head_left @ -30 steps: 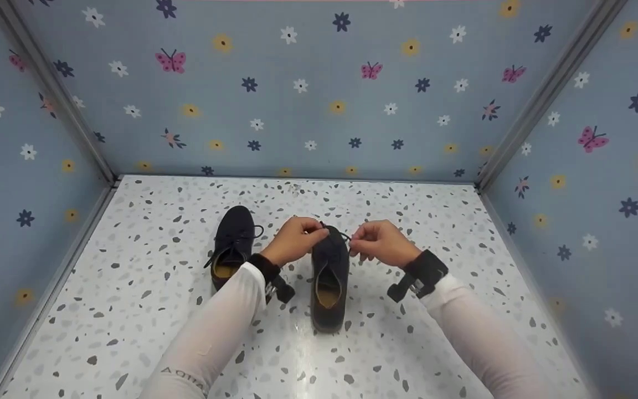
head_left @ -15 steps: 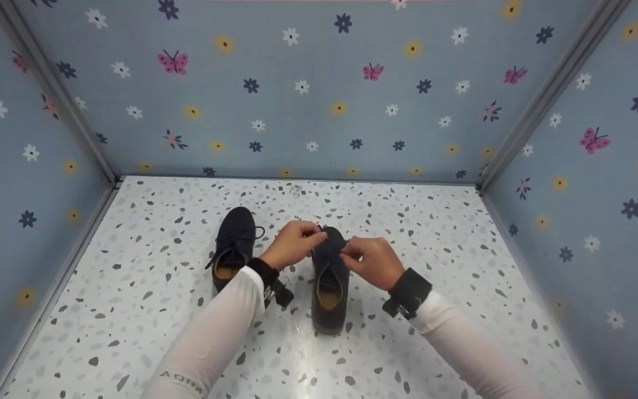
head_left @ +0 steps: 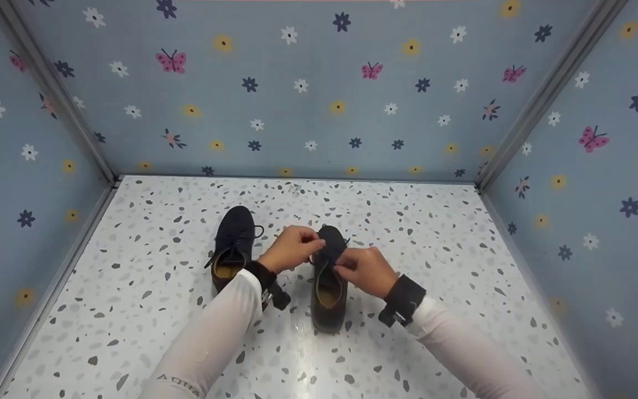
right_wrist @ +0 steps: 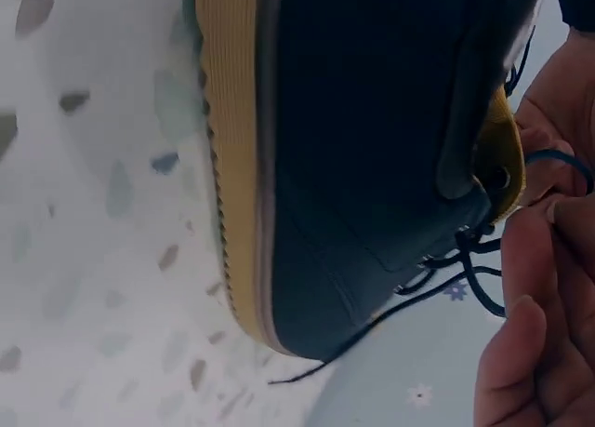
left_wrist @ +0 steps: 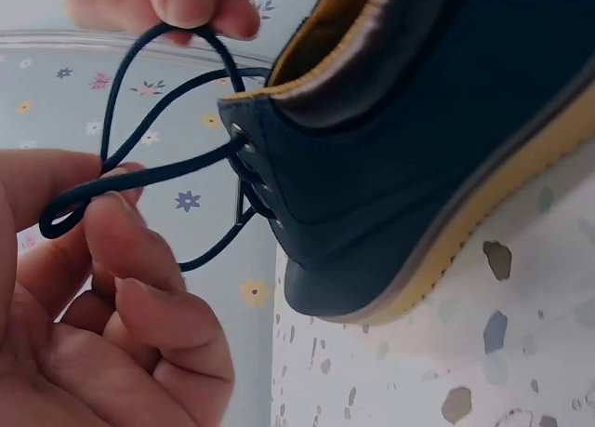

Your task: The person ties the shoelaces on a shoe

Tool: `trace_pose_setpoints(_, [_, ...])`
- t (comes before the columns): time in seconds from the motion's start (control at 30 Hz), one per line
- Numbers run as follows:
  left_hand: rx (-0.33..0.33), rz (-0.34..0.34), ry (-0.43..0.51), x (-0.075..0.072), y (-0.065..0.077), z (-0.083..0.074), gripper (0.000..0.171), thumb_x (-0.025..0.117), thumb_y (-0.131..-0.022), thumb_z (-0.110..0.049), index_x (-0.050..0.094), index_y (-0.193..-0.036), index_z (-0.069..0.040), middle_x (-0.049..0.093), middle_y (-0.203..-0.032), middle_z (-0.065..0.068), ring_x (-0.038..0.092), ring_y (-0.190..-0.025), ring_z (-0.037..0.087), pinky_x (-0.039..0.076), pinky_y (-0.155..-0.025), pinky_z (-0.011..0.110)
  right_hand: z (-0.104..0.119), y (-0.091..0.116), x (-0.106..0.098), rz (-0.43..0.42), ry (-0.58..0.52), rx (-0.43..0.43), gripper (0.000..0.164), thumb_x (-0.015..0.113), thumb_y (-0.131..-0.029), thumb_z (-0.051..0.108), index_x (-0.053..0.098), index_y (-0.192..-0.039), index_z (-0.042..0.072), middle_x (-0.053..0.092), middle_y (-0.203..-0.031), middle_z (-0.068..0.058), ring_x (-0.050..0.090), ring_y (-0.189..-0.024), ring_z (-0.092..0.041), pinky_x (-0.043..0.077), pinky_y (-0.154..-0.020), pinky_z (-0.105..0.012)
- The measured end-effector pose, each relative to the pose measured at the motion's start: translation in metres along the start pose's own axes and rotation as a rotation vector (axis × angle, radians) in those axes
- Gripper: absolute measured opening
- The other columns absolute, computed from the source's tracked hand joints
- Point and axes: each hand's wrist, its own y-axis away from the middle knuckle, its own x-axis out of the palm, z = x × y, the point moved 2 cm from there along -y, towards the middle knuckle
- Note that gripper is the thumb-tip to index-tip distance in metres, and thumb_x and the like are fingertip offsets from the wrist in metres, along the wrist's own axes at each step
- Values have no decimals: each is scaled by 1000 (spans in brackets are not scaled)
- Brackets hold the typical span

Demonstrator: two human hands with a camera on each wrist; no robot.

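A dark navy lace-up shoe (head_left: pixel 328 318) with a tan sole stands on the floor, toe toward the back wall. Over its front, my left hand (head_left: pixel 290 249) pinches a loop of its shoelace (left_wrist: pixel 167 172) between thumb and fingers, as the left wrist view shows. My right hand (head_left: pixel 370 272) is beside it, pinching another stretch of the lace in thumb and fingertips near the shoe's opening. A loose lace end (right_wrist: pixel 372 326) hangs along the shoe's side in the right wrist view. My hands partly cover the lacing in the head view.
The matching shoe (head_left: pixel 237 223) stands to the left, its lace looped out at the side. Both are on a white speckled floor (head_left: pixel 158 266). Blue flowered panels (head_left: pixel 308 100) rise at the back and on both sides.
My right hand has come in from the right of the toe and moved back toward the shoe's opening. The left hand has shifted slightly back, still pinching lace. Both shoes stay put.
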Motion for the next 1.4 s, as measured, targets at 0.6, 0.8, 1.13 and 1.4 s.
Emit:
trace_pose_setpoints(0.6, [-81,69,-169,5,2,13,21,65,-90,-20,64,-69,-19,58,-67,-8,54,-59,9,44,-56,24,-18,-1,-9,89,-106,76,9,82,-91,18,80,-98,13,78,-86,-1,69,-71,-7,55,-65,-22])
trace_pose_setpoints(0.8, [-68,79,-169,5,3,13,22,66,-90,-19,64,-68,-17,56,-65,-8,55,-58,9,45,-57,24,-28,-25,-31,8,-113,234,10,76,-96,21,79,-93,12,72,-73,-3,60,-60,-5,49,-59,-24])
trace_pose_setpoints(1.13, [-48,93,-183,5,3,14,23,66,-90,-20,64,-68,-19,57,-62,-9,53,-57,8,44,-56,25,-39,-66,-30,323,-16,352,37,68,-102,36,76,-88,3,59,-65,7,52,-60,-9,43,-61,-26])
trace_pose_setpoints(1.4, [-50,93,-169,6,3,14,19,66,-90,-19,66,-71,-18,58,-64,-8,54,-58,9,44,-56,25,-46,-72,-9,516,17,385,51,68,-100,47,64,-68,7,43,-54,10,39,-49,-9,32,-50,-25])
